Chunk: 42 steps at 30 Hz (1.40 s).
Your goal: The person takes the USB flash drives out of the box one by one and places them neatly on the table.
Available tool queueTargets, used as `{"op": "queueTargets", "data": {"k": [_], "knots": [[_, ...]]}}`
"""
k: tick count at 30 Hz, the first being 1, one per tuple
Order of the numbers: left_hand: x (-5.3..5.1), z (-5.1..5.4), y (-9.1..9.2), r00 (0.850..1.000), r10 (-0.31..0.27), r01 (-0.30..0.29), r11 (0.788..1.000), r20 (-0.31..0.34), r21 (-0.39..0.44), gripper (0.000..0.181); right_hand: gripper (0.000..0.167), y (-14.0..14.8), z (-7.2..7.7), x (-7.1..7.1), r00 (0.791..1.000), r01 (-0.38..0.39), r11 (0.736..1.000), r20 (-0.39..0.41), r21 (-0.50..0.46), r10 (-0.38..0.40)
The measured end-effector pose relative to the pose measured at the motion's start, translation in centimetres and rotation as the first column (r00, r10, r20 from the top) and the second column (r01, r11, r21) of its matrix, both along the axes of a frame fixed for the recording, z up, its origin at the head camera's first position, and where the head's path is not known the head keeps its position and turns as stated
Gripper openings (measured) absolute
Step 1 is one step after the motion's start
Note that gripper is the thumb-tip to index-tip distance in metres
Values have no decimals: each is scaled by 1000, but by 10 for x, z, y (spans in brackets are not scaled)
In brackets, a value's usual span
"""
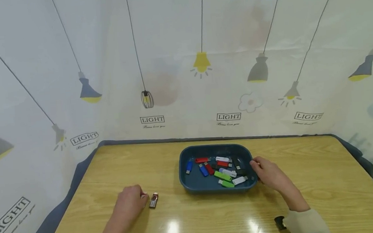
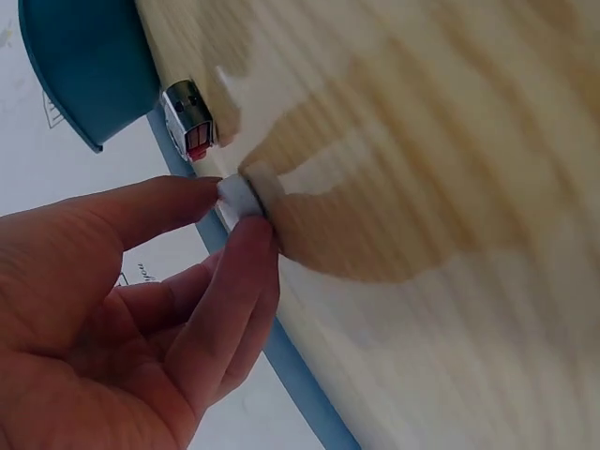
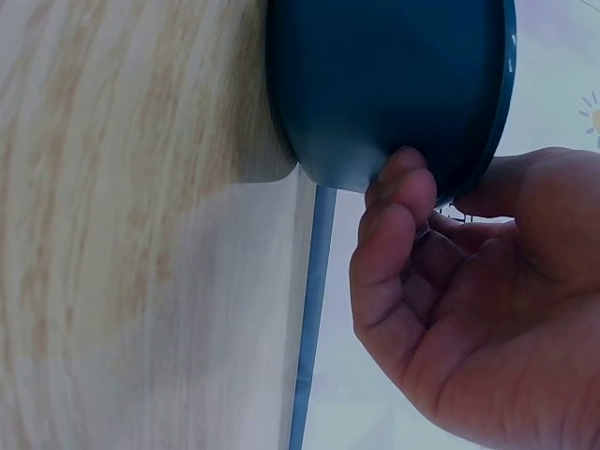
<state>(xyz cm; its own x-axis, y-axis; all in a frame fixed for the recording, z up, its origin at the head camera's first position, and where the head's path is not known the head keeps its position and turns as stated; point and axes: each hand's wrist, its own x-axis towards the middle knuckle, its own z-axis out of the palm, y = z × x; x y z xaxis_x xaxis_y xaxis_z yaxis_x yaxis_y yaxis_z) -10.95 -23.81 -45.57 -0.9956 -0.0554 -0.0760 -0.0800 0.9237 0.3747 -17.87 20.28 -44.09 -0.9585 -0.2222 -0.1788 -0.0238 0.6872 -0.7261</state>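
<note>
The left hand pinches a small pale piece with its fingertips, low at the table, left of the tray. Mostly hidden, the piece looks light and stiff, perhaps smooth enough to slip; its sides seem the place to pinch.

Just beside it lies a loose stick with a metal cover, likely hard and light, best taken by its long edges. It sits between that hand and the tray.

The right hand grips the tray's right rim, fingers curled against the outer side. The tray appears to be stiff plastic, easily steadied there. Inside lie more sticks, red, blue, green, white and black, some touching. A printed backdrop stands behind.
</note>
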Motion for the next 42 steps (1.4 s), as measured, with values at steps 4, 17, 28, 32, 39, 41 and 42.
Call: {"op": "queueTargets", "data": {"k": [4,17,28,32,39,41,42], "knots": [[1,0,0,1000,-1,1,1000,-12,-12,36,37,-1,-1,0,1000,5,1000,7,-4,-5],[-24,47,58,906,-292,291,955,-306,-50,24,36,0,3,0,1000,19,1000,3,14,-19],[-68,41,115,804,-587,587,809,-94,-33,31,35,0,0,-1,1000,24,1000,3,15,-24],[-74,32,132,832,-553,544,830,-43,-125,29,34,0,-1,0,1000,20,999,6,25,-20],[-76,23,153,853,-522,482,807,-30,-341,20,34,2,1,-3,999,3,1000,-33,24,-2],[-75,20,156,855,-518,467,801,-42,-375,17,34,2,-1,-3,1000,5,1000,-23,23,-4],[-75,18,157,855,-516,459,798,-51,-391,15,33,2,-2,-3,1000,10,1000,-16,22,-10]]}}
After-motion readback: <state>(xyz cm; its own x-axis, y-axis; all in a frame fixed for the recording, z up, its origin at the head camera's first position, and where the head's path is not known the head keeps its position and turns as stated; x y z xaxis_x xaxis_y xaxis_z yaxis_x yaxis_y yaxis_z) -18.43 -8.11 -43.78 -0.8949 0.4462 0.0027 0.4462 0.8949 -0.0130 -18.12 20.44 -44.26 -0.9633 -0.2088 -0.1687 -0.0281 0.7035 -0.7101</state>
